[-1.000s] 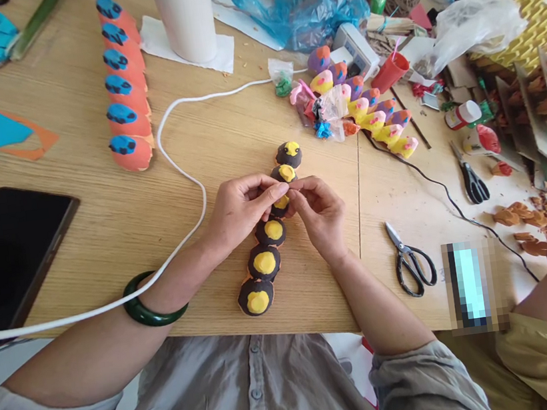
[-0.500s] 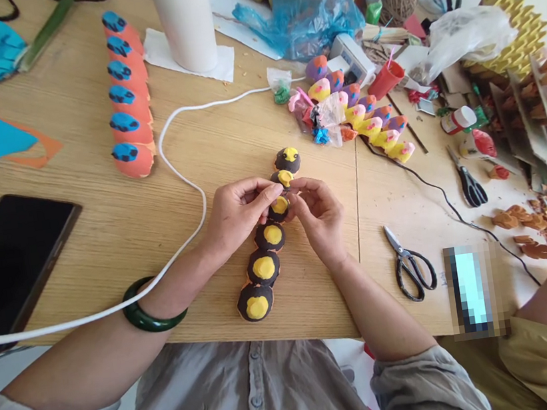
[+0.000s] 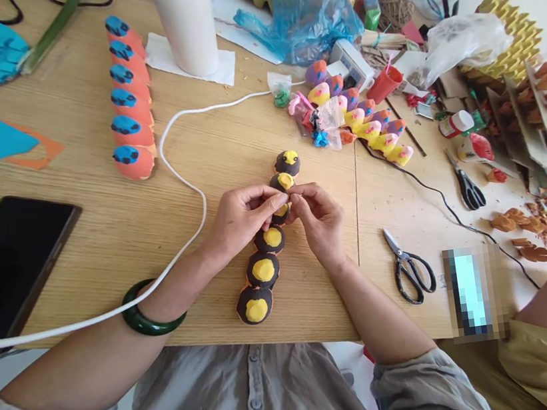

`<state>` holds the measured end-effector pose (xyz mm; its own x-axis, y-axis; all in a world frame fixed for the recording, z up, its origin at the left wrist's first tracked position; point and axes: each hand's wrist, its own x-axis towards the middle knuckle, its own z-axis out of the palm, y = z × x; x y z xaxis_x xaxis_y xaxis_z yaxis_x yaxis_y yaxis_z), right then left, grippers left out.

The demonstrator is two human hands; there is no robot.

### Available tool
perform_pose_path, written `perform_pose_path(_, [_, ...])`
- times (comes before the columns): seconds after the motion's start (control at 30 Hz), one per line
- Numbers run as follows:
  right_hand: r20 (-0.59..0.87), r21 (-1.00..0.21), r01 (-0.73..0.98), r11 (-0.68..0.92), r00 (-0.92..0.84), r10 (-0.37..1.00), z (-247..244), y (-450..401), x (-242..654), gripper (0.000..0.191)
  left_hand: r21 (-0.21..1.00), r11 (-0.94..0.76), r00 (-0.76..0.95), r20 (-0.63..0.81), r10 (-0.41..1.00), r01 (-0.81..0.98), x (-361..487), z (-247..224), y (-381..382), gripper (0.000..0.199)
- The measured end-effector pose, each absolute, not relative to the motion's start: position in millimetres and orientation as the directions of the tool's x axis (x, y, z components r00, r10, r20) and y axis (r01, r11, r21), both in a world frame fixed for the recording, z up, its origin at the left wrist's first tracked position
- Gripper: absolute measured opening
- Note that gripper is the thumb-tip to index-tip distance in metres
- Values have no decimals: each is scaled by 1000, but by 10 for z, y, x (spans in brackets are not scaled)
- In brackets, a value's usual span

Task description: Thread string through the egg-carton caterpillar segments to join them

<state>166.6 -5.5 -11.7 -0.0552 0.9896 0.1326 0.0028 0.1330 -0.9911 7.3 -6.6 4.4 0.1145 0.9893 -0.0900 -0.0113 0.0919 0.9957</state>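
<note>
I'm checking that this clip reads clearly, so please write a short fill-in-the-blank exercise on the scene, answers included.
The bare left hand and bare right hand are over a row of black domes with ____ patches. The glossy dark green bangle is worn on the person's ____ side. The row of orange domes has black-marked ____ patches.
Missing words: yellow; left; blue.

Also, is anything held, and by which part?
I cannot tell: left hand and right hand pinch close together, and anything between their fingertips is too small to see.
</note>
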Motion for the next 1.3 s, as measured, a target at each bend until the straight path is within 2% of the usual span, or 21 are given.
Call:
perform_pose_path(0.13, [120,-993,16,121,-49,992,-109,-63,1672,27,995,97,103,-95,990,-19,73,17,-61,29])
perform_pose_path(0.27, [120,-993,0,120,-5,993,-129,-63,1671,22,996,85,60,-83,995,-30,66,5,-61,27])
perform_pose_path(0.63, [192,-981,18,193,-58,980,-193,-58,1675,15,997,75,91,-75,993,3,67,39,-62,25])
perform_pose_path(1.03, [37,-995,-95,33,-36,999,-112,-48,1663,20,993,80,63,-75,995,-90,58,-72,-50,36])
perform_pose_path(1.3, [14,-996,-92,10,-34,999,-116,-47,1659,20,997,77,85,-76,994,-10,69,75,-58,20])
